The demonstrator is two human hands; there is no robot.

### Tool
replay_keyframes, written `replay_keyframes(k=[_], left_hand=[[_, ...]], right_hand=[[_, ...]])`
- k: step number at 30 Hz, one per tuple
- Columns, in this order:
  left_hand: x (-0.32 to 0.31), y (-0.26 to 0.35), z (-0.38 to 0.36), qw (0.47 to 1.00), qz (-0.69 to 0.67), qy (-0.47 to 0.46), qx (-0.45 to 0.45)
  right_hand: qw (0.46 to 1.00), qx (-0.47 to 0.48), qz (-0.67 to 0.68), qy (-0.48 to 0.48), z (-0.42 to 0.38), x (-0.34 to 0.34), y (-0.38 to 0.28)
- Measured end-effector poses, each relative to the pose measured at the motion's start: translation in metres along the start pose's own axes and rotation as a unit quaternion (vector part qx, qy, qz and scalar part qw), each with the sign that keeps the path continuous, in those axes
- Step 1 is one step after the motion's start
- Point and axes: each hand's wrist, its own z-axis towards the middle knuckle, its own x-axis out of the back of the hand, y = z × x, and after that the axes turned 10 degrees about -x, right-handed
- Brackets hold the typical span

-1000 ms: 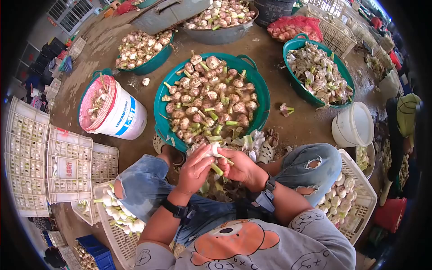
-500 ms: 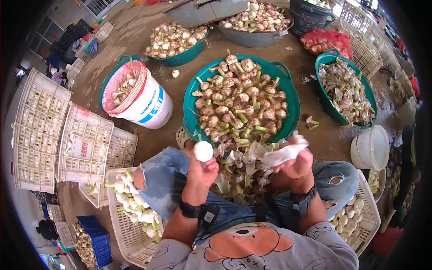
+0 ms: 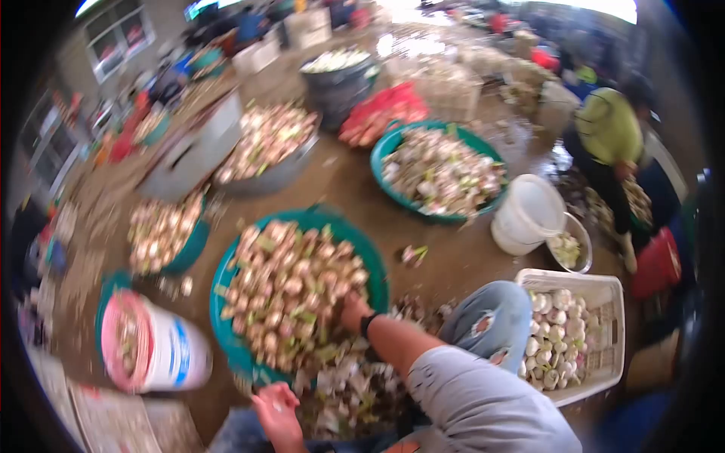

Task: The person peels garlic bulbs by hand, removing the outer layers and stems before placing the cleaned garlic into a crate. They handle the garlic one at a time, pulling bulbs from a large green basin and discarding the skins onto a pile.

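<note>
My left hand (image 3: 276,406) is in front of the green tub (image 3: 377,264), low in the view, palm partly up and fingers loosely curled apart, with no bulb visible in it. My right hand (image 3: 353,311) reaches into the right side of that tub, against the unpeeled garlic bulbs (image 3: 283,279); its fingertips are hidden and blurred. Loose garlic skins (image 3: 351,389) lie in a heap between the tub and my legs. A crate (image 3: 613,332) of white peeled bulbs (image 3: 555,332) stands beside my right knee.
Another green tub (image 3: 385,177) of skins and an empty white bucket (image 3: 526,215) stand beyond my right knee. A lined white bucket (image 3: 177,351) is at left. Behind are a metal basin (image 3: 272,177) and red net bag (image 3: 385,113). A person (image 3: 610,132) works at right.
The view has swung right. My right hand has let go of the pale skins and moved into the tub. The white bulb is gone from my left hand, whose fingers have loosened.
</note>
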Motion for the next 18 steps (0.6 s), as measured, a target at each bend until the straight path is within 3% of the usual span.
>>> replay_keyframes(k=[1,2,3,5,6,7,9,11,12,13,14,15,16,17,18], left_hand=[[-0.006,-0.011,0.001,0.996,0.084,0.027,0.027],[-0.009,-0.012,0.002,0.986,0.151,-0.024,0.072],[-0.011,-0.013,0.002,0.966,0.222,-0.067,0.114],[-0.024,-0.031,0.005,0.956,0.273,-0.076,0.074],[-0.029,-0.042,0.006,0.942,0.327,-0.071,0.033],[-0.025,-0.051,0.008,0.888,0.421,-0.145,-0.115],[-0.043,-0.032,0.002,0.914,0.342,-0.182,-0.117],[-0.033,-0.036,0.003,0.92,0.359,-0.097,-0.123],[-0.026,-0.043,0.002,0.942,0.322,-0.003,-0.093],[-0.029,-0.033,0.002,0.942,0.323,-0.004,-0.096],[-0.032,-0.019,-0.001,0.984,0.166,-0.027,0.058],[-0.034,-0.011,-0.004,0.976,0.0,-0.048,0.212],[-0.024,-0.013,-0.009,0.965,0.086,-0.076,0.237],[-0.023,-0.014,-0.011,0.964,0.085,-0.078,0.238],[-0.023,-0.016,-0.013,0.962,0.078,-0.084,0.247]], right_hand=[[0.934,0.253,-0.011,-0.253,0.006,0.065,0.006],[0.931,0.242,-0.03,-0.272,0.009,0.07,0.0],[0.925,0.165,0.136,-0.316,0.013,0.079,0.002],[0.819,-0.016,0.35,-0.454,0.035,0.171,0.009],[0.781,-0.084,0.455,-0.42,0.031,0.183,-0.001],[0.727,-0.151,0.554,-0.377,0.019,0.192,-0.014],[0.63,-0.247,0.688,-0.261,-0.008,0.246,-0.037],[0.782,0.021,0.614,-0.104,-0.032,0.239,-0.037],[0.781,0.021,0.617,-0.099,-0.035,0.243,-0.028],[0.809,0.134,0.554,-0.142,-0.039,0.25,-0.014],[0.823,0.244,0.479,-0.184,-0.045,0.256,-0.004],[0.824,0.242,0.479,-0.184,-0.052,0.256,0.002],[0.838,0.282,0.423,-0.2,-0.059,0.254,0.006],[0.848,0.321,0.364,-0.214,-0.065,0.253,0.011],[0.854,0.342,0.358,-0.16,-0.067,0.256,0.018]])
